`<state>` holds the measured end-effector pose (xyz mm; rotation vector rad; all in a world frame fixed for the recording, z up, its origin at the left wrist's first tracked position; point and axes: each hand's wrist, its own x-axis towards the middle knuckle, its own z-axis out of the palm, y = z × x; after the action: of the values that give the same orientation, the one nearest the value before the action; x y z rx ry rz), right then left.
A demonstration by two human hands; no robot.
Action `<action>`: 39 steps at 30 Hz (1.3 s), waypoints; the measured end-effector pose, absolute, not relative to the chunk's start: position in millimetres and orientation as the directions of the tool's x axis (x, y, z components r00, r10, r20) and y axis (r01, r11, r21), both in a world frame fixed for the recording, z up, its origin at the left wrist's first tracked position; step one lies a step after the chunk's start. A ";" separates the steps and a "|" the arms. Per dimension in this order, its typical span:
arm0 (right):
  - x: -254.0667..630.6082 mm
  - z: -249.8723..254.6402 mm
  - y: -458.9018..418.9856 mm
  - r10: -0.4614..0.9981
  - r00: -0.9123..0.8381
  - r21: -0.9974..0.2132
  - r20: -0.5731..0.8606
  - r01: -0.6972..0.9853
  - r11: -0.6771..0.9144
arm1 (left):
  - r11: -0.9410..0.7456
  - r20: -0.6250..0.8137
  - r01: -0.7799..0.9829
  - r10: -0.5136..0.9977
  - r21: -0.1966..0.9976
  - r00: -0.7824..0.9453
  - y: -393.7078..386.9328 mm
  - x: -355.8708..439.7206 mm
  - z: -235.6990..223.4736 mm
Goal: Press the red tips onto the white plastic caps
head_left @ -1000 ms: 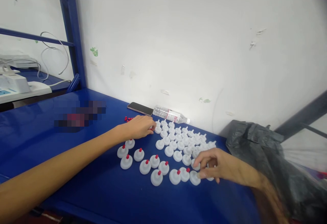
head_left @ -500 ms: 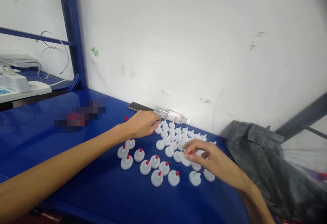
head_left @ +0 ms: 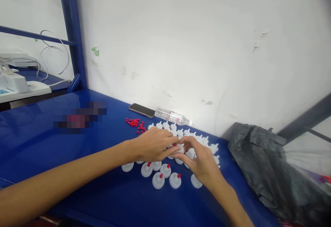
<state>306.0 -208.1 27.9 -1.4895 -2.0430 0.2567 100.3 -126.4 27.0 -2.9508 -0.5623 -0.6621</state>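
My right hand (head_left: 200, 159) grips a round white spout cap (head_left: 180, 148) between thumb and fingers, above the other caps. My left hand (head_left: 155, 144) meets it from the left, its fingertips pinched at the spout side. A bit of red shows between those fingertips, most likely a small red tip cap. Below the hands stand several white spout caps with red tips (head_left: 158, 180). Behind and to the right are many plain white spout caps (head_left: 214, 148) with bare spouts. Loose red tip caps (head_left: 133, 122) lie in a pile beyond my left hand.
A phone (head_left: 141, 110) and a clear plastic bottle (head_left: 173, 116) lie along the wall on the blue table (head_left: 116, 199). A dark plastic bag (head_left: 256, 161) hangs at the right. White power strips and cables (head_left: 28, 90) are at the far left; a blurred-out patch lies nearer.
My left hand has come nearer from the back of the table, uncovering the red pile. My right hand has moved left and now holds a white spout cap against the left fingertips.
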 end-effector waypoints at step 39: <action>323.0 74.5 -225.6 0.953 -0.227 -0.595 -0.200 0.801 0.066 | -0.788 0.135 0.605 0.615 0.112 0.777 -64.3 64.4 22.0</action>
<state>323.0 -225.6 74.5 -1.7778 -2.0997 0.9028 64.4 -64.3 22.0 -3.0193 -1.0382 -0.2646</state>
